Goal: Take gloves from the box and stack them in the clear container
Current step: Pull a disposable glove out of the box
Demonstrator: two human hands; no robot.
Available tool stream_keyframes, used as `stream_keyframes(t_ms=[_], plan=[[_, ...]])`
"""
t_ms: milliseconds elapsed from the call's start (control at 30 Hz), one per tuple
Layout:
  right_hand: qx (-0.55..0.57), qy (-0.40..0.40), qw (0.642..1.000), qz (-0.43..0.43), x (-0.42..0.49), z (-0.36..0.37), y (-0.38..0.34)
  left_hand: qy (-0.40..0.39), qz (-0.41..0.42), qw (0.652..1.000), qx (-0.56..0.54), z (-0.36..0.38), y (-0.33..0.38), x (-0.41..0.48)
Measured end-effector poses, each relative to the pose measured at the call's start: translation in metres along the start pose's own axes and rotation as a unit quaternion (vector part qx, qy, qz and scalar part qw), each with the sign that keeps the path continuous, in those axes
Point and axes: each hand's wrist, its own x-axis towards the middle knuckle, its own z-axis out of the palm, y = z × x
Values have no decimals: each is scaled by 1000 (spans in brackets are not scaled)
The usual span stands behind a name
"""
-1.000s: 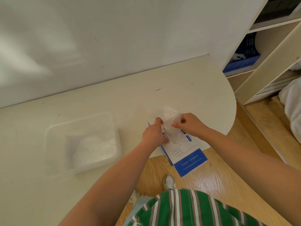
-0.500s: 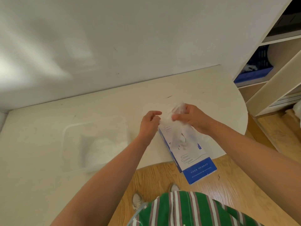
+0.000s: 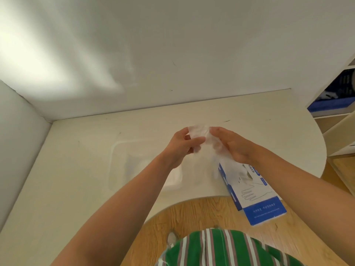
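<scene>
A thin clear plastic glove (image 3: pixel 201 137) hangs in the air between both hands, above the table. My left hand (image 3: pixel 182 146) pinches its left edge and my right hand (image 3: pixel 232 146) pinches its right edge. The blue and white glove box (image 3: pixel 253 194) lies on the table's front edge below my right forearm, partly overhanging the floor. The clear container (image 3: pixel 134 164) sits on the table to the left, partly behind my left forearm, with pale gloves lying inside it.
The cream table (image 3: pixel 76 189) fits into a corner, with white walls at the back and left. Its curved front edge drops to a wooden floor. White shelves (image 3: pixel 342 127) with a blue crate stand at the right.
The glove has come out of the box and risen between both hands. My left hand has closed on it. The view has swung so the box and container sit lower and further right.
</scene>
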Motion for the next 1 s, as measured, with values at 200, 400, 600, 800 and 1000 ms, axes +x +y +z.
stream_keyframes(t_ms=[200,400,600,800,1000], plan=[[-22,-118,979,164,26,26,2,31,71,997,-4,-36,3,-19],[78,-72,989,104,39,60,-1,79,62,994,-46,-80,-2,-35],[67,77,994,-40,59,99,-4,40,0,992,-116,-120,-9,-58],[-59,49,996,-40,66,129,-5,-23,8,987,-158,-149,-13,-67],[-100,79,990,-63,81,141,-8,2,-65,992,-109,-162,-7,-75]])
